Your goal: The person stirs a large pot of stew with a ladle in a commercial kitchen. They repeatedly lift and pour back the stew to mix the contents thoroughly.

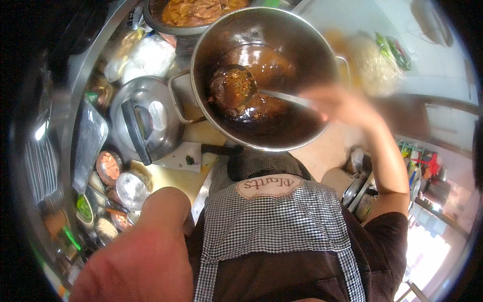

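Note:
My right hand (336,104), blurred, grips the metal handle of a ladle (281,97) from the right side of a deep metal pot (264,145). The ladle's round bowl sits low in the pot, filled with brownish liquid and small bits. Dark brown, glossy broth (260,62) lies around it at the pot's bottom. My left arm (151,241) is bent up close to the camera at the lower left, and its hand is out of view. Left of the pot, near its loop handle (175,96), lies a metal lid (147,117) with a black grip.
Above the pot stands a dark pan (149,19) of stewed food (200,11). White plastic bags (149,56) lie at the left, above bowls of cut pinkish food (109,168) and a foil-like silver bowl (132,190). Bagged pale noodles (377,68) and greens (396,51) are at the right.

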The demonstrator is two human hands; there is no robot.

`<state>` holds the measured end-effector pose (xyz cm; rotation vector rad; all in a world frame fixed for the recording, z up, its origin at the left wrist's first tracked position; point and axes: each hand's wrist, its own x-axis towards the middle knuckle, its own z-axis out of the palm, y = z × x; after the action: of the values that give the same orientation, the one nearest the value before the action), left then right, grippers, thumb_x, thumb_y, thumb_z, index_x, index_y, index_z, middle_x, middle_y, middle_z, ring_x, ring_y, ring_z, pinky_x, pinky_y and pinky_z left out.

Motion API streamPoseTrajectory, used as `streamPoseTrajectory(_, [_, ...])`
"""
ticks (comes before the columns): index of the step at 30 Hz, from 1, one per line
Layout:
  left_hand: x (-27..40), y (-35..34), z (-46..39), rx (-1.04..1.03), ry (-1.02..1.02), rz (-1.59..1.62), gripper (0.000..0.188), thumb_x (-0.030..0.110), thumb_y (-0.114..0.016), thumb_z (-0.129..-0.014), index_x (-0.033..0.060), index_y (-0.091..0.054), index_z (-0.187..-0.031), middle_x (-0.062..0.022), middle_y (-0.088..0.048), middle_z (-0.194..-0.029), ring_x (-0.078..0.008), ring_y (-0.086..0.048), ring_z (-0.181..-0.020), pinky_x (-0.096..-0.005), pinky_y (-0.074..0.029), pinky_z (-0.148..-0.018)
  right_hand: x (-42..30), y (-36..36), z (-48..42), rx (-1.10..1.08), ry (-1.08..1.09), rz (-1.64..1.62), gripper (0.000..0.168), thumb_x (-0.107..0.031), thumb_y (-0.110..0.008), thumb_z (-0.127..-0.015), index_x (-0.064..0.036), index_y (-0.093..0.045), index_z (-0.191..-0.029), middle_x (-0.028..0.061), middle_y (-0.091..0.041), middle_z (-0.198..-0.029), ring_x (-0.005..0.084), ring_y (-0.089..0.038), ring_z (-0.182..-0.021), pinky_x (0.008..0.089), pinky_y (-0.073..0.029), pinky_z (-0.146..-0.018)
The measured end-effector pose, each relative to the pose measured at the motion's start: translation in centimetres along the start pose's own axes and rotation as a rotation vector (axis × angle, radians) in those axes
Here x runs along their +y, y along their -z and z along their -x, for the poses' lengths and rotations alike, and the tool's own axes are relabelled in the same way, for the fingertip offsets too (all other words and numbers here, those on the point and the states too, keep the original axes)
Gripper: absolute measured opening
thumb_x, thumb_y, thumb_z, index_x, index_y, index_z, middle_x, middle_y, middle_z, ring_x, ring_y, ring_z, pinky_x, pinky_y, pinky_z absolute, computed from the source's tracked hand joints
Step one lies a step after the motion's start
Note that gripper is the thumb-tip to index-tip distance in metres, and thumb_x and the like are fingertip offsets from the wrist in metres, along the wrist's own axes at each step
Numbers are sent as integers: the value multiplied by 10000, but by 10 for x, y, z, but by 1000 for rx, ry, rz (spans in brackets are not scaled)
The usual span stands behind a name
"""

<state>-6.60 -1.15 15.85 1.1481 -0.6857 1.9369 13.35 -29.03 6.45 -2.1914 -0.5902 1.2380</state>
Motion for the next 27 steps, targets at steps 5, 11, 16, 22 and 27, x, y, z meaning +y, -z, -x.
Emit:
streamPoseTrajectory(5, [-18,19,44,-71,262,-16,527,469,-423,-940,21,-547,-1189,-155,-627,-1031,-356,-593,-963,-546,-392,-1000,-18,-9,15,166,72,195,358,-81,-585,-873,-108,-618,-1228,96,-641,-709,193,-611,-620,328,-492,-587])
streamPoseTrajectory(11, [-56,37,118,-484,772,-369,270,131,-485,-953,-59,-597,-1108,-173,-659,-1083,-249,-622,-1021,-356,-434,-956,-17,-10,30,257,246,808,370,-76,-587,-820,-122,-644,-1182,167,-663,-820,316,-656,-761,417,-519,-665])
streamPoseTrajectory(16, [-67,54,160,-465,982,-447,235,107,-527,-941,-14,-606,-1125,-128,-672,-1067,-217,-626,-1009,-333,-453,-925,-15,2,22,527,127,1086,401,-86,-538,-843,-123,-602,-1237,173,-636,-769,297,-660,-722,398,-526,-602])
streamPoseTrajectory(22, [-71,52,162,-487,1058,-471,244,142,-543,-944,-12,-610,-1122,-124,-674,-1036,-208,-628,-977,-325,-463,-892,-7,0,-37,479,92,1328,331,-90,-500,-853,-89,-608,-1166,122,-647,-769,265,-665,-712,375,-536,-581])
streamPoseTrajectory(27, [-72,54,162,-565,1016,-491,263,165,-540,-949,-4,-597,-1143,-126,-672,-1001,-216,-633,-933,-320,-472,-859,-7,-9,-77,303,223,1205,165,-80,-500,-835,-32,-650,-886,136,-665,-795,275,-673,-787,385,-546,-655])
